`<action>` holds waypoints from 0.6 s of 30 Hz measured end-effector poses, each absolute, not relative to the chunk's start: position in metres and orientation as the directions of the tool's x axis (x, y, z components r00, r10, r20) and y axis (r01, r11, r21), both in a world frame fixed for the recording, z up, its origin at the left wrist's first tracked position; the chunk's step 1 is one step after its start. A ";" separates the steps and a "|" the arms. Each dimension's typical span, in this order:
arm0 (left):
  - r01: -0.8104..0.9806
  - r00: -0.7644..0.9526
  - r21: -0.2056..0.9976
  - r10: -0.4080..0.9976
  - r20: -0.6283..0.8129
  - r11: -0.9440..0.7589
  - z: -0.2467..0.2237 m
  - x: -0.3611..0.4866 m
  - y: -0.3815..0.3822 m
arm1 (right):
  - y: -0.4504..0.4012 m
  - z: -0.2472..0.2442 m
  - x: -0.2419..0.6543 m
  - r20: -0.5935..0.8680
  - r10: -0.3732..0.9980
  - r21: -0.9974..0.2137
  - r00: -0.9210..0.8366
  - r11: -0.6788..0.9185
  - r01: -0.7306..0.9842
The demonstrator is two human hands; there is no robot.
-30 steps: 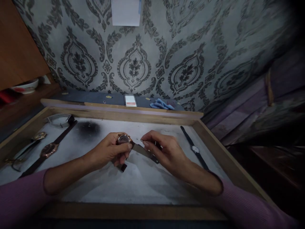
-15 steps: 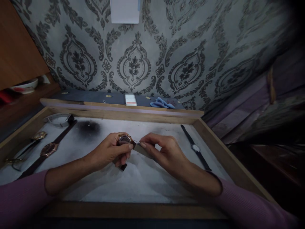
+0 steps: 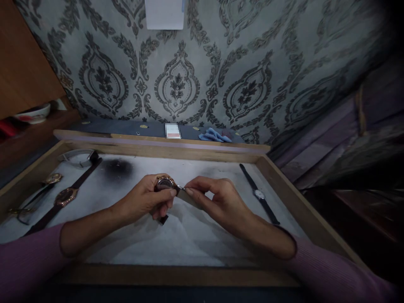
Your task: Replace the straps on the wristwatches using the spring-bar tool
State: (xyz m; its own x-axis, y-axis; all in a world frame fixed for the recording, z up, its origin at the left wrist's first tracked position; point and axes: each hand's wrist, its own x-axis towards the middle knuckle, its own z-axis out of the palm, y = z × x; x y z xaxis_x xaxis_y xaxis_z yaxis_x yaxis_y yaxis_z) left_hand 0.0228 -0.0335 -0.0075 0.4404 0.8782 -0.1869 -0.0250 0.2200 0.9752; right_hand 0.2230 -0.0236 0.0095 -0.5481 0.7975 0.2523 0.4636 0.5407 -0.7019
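My left hand [image 3: 153, 195] is closed round a wristwatch [image 3: 165, 183] with a gold-coloured case, thumb across its lower edge. A short dark strap end [image 3: 163, 219] pokes out below those fingers. On the other side, the brown strap [image 3: 189, 199] runs from the case toward the right, under my right fingertips. My right hand [image 3: 217, 200] pinches a thin, shiny metal piece [image 3: 180, 187] at the strap, close to the case. Its exact kind is too small to make out.
A shallow wooden tray [image 3: 186, 152] with a white lining lies under my hands. A dark-strapped watch [image 3: 259, 195] rests at its right, a brown-strapped watch [image 3: 65, 196] and several others at its left. Behind the rim are a blue cloth [image 3: 214, 135] and a blurred card [image 3: 172, 131].
Both hands stay almost in place. The thin metal piece between the right fingertips has changed its angle slightly and looks brighter.
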 end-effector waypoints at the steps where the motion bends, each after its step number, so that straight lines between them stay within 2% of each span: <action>1: -0.026 0.442 0.975 0.877 -0.187 0.221 -0.008 0.023 -0.033 | -0.024 0.009 0.223 0.250 0.798 -0.703 -0.549 0.539 0.463; 18: 0.010 0.424 0.979 0.886 -0.188 0.203 -0.006 0.024 -0.034 | -0.024 0.008 0.222 0.241 0.794 -0.710 -0.559 0.536 0.456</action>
